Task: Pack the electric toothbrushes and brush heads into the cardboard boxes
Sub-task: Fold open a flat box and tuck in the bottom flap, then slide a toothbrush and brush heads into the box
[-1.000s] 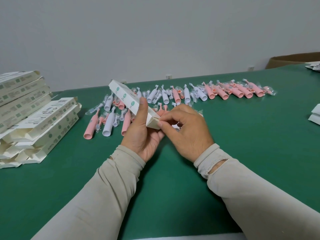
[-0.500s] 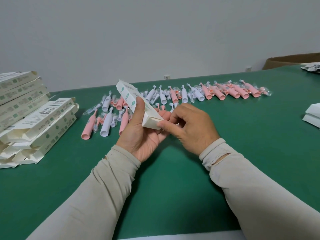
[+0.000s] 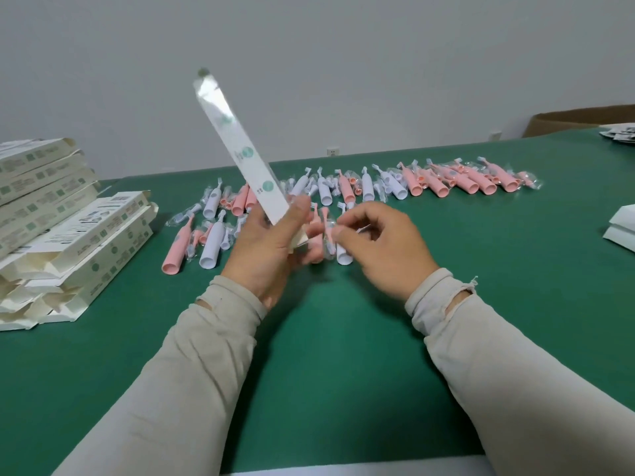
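My left hand [image 3: 268,249] grips the lower end of a long white cardboard box [image 3: 240,146] with green dots. The box stands steeply tilted, its far end up and to the left, blurred by motion. My right hand [image 3: 381,249] hovers just right of the box's lower end with fingers loosely curled, apart from the box and holding nothing that I can see. Behind the hands lie several pink toothbrushes [image 3: 412,182] and white toothbrushes [image 3: 211,249], along with small bagged brush heads [image 3: 330,231], on the green table [image 3: 343,338].
A stack of white boxes with open end flaps [image 3: 68,235] fills the left side of the table. More white boxes [image 3: 622,225] sit at the right edge. A brown carton [image 3: 584,123] and leaflets [image 3: 618,135] are at the far right.
The left hand has swung the box from a low slant up to nearly upright. The right hand has let go of the box's near end and drawn slightly right.
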### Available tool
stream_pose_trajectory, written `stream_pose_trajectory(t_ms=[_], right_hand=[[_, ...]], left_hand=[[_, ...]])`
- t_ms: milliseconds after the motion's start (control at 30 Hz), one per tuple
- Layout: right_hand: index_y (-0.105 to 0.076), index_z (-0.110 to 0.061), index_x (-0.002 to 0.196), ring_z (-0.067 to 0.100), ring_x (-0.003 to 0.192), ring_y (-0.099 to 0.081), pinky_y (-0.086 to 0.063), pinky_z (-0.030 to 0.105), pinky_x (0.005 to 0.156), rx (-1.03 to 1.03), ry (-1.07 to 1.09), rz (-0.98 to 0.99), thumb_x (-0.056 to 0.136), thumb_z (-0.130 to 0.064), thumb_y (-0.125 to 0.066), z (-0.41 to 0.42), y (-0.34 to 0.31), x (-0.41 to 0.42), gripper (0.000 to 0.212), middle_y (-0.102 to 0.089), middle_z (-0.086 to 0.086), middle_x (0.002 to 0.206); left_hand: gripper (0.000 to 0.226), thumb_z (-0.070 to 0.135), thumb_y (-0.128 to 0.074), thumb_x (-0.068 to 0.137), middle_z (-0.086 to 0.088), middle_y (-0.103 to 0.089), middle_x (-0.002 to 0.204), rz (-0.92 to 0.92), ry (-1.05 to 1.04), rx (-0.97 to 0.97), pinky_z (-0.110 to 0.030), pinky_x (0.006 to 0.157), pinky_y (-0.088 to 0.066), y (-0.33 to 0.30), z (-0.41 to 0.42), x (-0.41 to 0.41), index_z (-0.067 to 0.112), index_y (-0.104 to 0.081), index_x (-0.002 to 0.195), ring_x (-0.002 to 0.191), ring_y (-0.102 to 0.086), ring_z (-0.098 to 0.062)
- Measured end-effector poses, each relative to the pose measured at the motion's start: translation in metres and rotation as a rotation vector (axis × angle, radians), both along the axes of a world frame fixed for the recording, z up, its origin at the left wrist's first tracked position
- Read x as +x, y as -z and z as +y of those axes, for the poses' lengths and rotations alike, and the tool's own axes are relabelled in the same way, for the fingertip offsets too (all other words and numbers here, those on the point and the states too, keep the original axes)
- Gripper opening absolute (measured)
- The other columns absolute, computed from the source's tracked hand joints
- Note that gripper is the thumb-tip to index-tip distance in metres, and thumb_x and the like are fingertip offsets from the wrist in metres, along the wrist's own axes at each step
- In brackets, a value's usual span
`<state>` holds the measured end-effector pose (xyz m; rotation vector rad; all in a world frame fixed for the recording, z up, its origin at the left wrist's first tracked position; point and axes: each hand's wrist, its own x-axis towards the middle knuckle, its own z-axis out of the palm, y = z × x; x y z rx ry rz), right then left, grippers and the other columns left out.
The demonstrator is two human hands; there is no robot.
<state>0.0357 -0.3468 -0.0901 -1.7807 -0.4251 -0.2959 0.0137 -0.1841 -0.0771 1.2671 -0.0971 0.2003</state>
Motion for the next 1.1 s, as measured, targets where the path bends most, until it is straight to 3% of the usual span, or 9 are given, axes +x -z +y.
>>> stream_pose_trajectory(t_ms=[133,200,333,433,567,667,867,967,1100], right_hand=[[-0.069,-0.020,0.085,0.012,0.050,-0.054,-0.045,0.029,0.049,0.430,0.063,0.215,0.084,-0.057,-0.058,-0.011,-0.012,0.007,0.038,-0.068,-0.004,0.072],[-0.069,-0.017,0.095,0.014,0.050,-0.055,-0.043,0.025,0.043,0.595,0.062,0.270,0.085,-0.066,-0.050,-0.022,-0.016,0.012,0.054,-0.071,-0.003,0.073],[-0.074,-0.017,0.096,0.015,0.056,-0.061,-0.043,0.023,0.043,0.610,-0.025,0.288,0.090,-0.066,-0.049,-0.035,-0.017,0.012,0.055,-0.076,0.003,0.084],[-0.075,-0.018,0.085,0.015,0.060,-0.064,-0.048,0.023,0.044,0.515,0.004,0.275,0.097,-0.032,-0.061,-0.035,-0.018,0.012,0.024,-0.077,0.005,0.085],[-0.068,-0.007,0.092,0.013,0.062,-0.067,-0.055,0.021,0.055,0.564,-0.061,0.342,0.099,-0.008,-0.058,-0.025,-0.015,0.009,0.012,-0.074,0.006,0.074],[-0.063,-0.009,0.103,0.013,0.064,-0.071,-0.056,0.021,0.058,0.634,-0.092,0.362,0.100,-0.007,-0.056,-0.009,-0.016,0.010,0.008,-0.074,0.010,0.080],[-0.050,-0.043,0.115,0.007,0.064,-0.069,-0.055,0.019,0.061,0.081,0.128,-0.235,0.101,-0.017,-0.050,-0.015,-0.010,0.026,0.029,-0.062,-0.011,0.085],[-0.058,-0.041,0.123,0.002,0.065,-0.065,-0.052,0.017,0.063,-0.022,0.022,-0.207,0.103,-0.017,-0.048,-0.026,-0.003,0.036,0.033,-0.063,-0.018,0.098],[-0.048,-0.037,0.143,0.010,0.079,-0.062,-0.055,0.030,0.084,-0.122,-0.122,-0.066,0.104,-0.015,-0.044,-0.039,-0.001,0.044,0.045,-0.058,-0.016,0.122]], left_hand=[[0.045,0.025,-0.082,0.078,0.010,-0.062,0.102,-0.168,-0.368,1.016,-0.027,0.074,-0.051,0.011,0.028,0.007,0.031,-0.048,0.106,0.092,-0.060,-0.011],[0.042,0.025,-0.080,0.076,0.008,-0.056,0.102,-0.158,-0.360,1.192,-0.037,0.077,-0.050,0.013,0.036,0.008,0.031,-0.051,0.105,0.092,-0.057,-0.016],[0.046,0.027,-0.082,0.077,0.009,-0.050,0.100,-0.215,-0.363,1.349,-0.034,0.078,-0.040,0.014,0.046,0.011,0.028,-0.055,0.115,0.093,-0.048,-0.018],[0.050,0.033,-0.082,0.077,0.008,-0.049,0.103,-0.181,-0.353,1.372,-0.034,0.077,-0.040,0.014,0.047,0.008,0.026,-0.054,0.118,0.094,-0.048,-0.017],[0.069,0.082,-0.062,0.066,0.009,-0.051,0.102,-0.123,-0.349,1.364,-0.038,0.076,-0.048,0.007,0.039,0.003,0.030,-0.049,0.111,0.091,-0.051,-0.013],[0.079,0.094,-0.043,0.060,0.006,-0.058,0.103,-0.117,-0.426,1.415,-0.044,0.078,-0.053,-0.005,0.040,0.010,0.034,-0.049,0.110,0.092,-0.056,-0.020],[0.076,0.103,-0.020,0.060,0.014,-0.049,0.074,-0.159,-0.563,1.544,-0.027,0.050,-0.027,-0.014,0.047,0.028,0.035,-0.041,0.084,0.064,-0.044,-0.002],[0.085,0.105,-0.014,0.058,0.017,-0.047,0.072,-0.155,-0.567,1.572,-0.026,0.051,-0.029,-0.004,0.049,0.031,0.034,-0.047,0.090,0.062,-0.044,-0.002],[0.089,0.105,-0.014,0.057,0.012,-0.053,0.075,-0.160,-0.524,1.605,-0.030,0.056,-0.044,0.000,0.053,0.032,0.030,-0.050,0.090,0.064,-0.048,-0.005]])
